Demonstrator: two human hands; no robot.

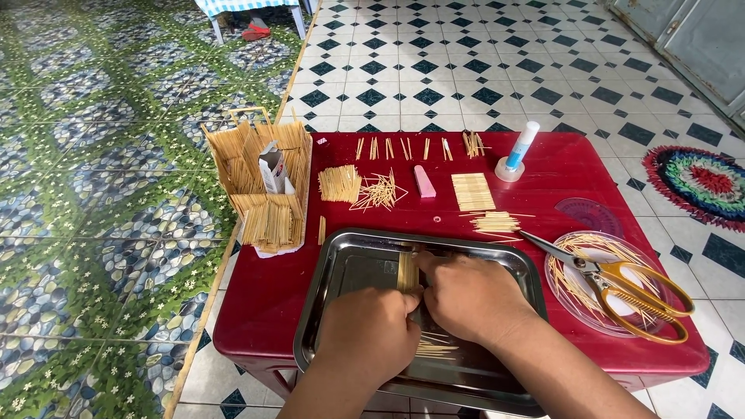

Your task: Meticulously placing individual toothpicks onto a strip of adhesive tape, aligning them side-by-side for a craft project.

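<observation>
Both my hands rest inside a shallow metal tray [341, 268] at the near edge of a low red table [272, 287]. My left hand [371, 330] and my right hand [469, 299] meet over a small flat row of thin wooden sticks [407, 270], fingertips pressing on it. A few loose sticks [436, 347] lie in the tray between my wrists. How firmly each hand grips the row is hidden by the fingers.
A model house of sticks [264, 182] stands at the table's left edge. Stick bundles [340, 184], a flat stick panel [472, 191], a pink eraser [424, 181] and a glue bottle [521, 147] lie behind the tray. Gold-handled scissors [621, 283] rest on a clear lid of sticks [590, 279].
</observation>
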